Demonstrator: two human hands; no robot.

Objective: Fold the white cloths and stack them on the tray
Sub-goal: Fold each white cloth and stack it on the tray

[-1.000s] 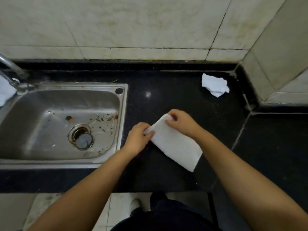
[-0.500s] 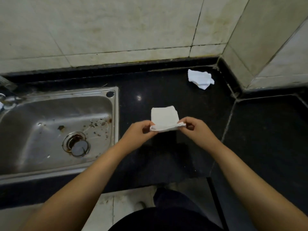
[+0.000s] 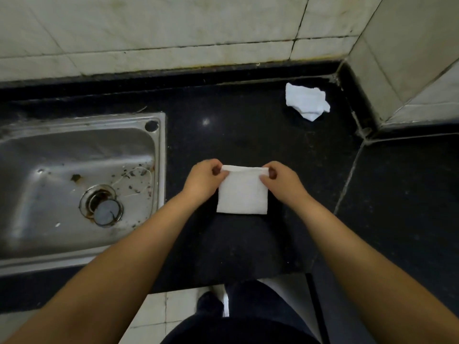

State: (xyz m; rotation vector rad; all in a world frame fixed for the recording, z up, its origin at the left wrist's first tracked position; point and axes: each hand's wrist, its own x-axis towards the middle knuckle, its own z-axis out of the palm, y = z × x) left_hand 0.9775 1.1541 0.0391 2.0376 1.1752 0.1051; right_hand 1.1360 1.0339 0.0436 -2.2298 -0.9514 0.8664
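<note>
The black counter (image 3: 248, 135) runs from the tiled wall at the back to its front edge near the person, with a steel sink (image 3: 159, 155) set into its left part. The sink basin holds a round drain plug (image 3: 106, 211) and scattered dark specks of debris around the drain. Over the front middle of the counter, just right of the sink rim, a folded white cloth (image 3: 243, 194) hangs as a neat, near-square panel, its far edge rolled into a soft double layer and its near edge straight and level close to the counter's front edge; whether that lower edge touches the counter cannot be told. The left hand (image 3: 202, 181) has its fingers curled in and pinches the cloth's far left corner between thumb and fingertips. The right hand (image 3: 280, 180) mirrors it, fingers curled, pinching the far right corner. The cloth is stretched flat between the two hands. In the counter's back right corner, near where the two walls meet, a second white cloth (image 3: 306, 101) lies crumpled and unfolded, well apart from the hands.
</note>
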